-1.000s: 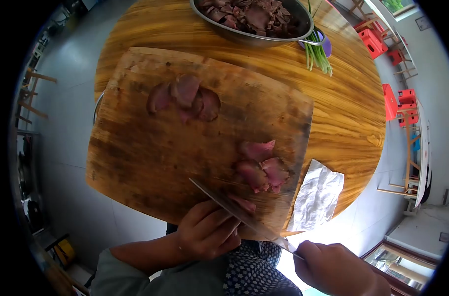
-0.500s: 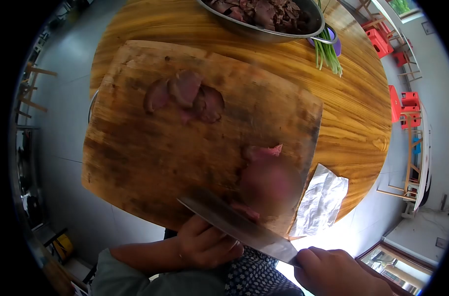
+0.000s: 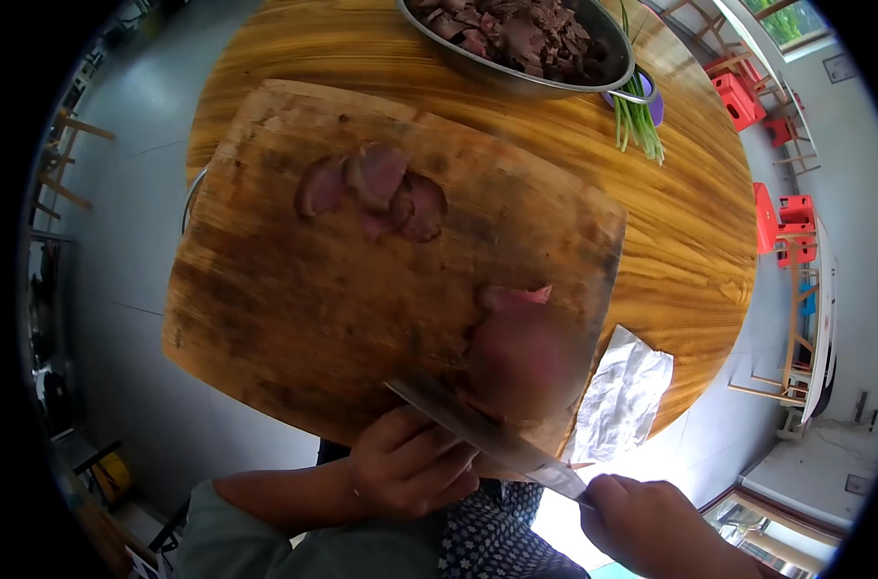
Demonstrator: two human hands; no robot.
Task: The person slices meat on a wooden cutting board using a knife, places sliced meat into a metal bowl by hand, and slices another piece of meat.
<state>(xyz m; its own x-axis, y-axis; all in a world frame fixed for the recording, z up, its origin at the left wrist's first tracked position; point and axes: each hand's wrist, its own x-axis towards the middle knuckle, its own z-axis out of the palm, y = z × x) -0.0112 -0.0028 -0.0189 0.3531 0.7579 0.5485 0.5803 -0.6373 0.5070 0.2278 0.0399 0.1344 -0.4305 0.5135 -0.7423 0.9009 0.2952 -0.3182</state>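
My right hand point(image 3: 642, 526) is wrapped round the handle of a kitchen knife point(image 3: 487, 434), whose broad blade slants up and left over the near edge of the board. My left hand point(image 3: 415, 463) is curled close against the blade's near side; whether anything sits in its fingers is hidden. Just beyond the blade, a large pink-brown piece of cooked meat point(image 3: 526, 357) rests at the board's right side, partly blurred. Several meat slices point(image 3: 376, 183) overlap toward the far left of the worn wooden cutting board point(image 3: 314, 299).
A metal bowl point(image 3: 507, 75) of cut meat stands at the table's far side. Beside it lie green onions point(image 3: 637, 130) on something purple. White crumpled paper point(image 3: 620, 400) lies right of the board on the round wooden table point(image 3: 690, 241). Red stools point(image 3: 796, 227) stand beyond.
The knife blade has tilted more edge-on and its tip has shifted right, closer to the large meat piece. My left hand stays curled beside it. The view has shifted slightly.
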